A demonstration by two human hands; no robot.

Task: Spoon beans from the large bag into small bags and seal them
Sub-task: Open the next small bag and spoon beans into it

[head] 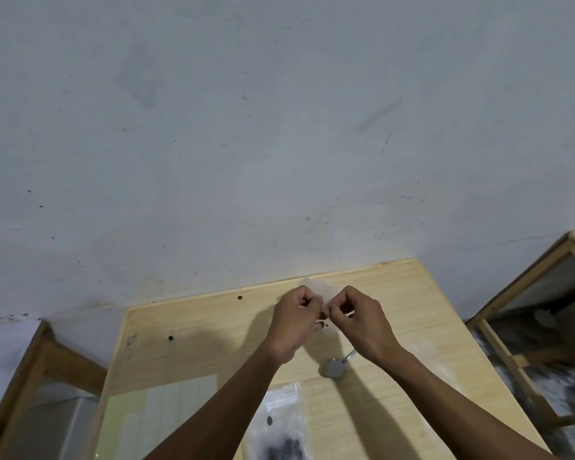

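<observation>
Both my hands are raised over the far part of the wooden table point(193, 330) and pinch one small clear bag point(322, 290) between them. My left hand point(296, 318) grips its left side, my right hand point(359, 318) its right side, fingers closed on the plastic. A few dark beans show low in the bag between the hands. A metal spoon point(334, 366) lies on the table below my right wrist. The large clear bag point(281, 426) with dark beans lies flat near the front edge, partly hidden by my left forearm.
A stack of clear small bags or sheets point(166, 413) lies at the table's front left. Two loose beans point(170, 337) rest on the far tabletop. A grey wall stands right behind the table. Wooden furniture frames flank it left point(44, 360) and right point(525, 293).
</observation>
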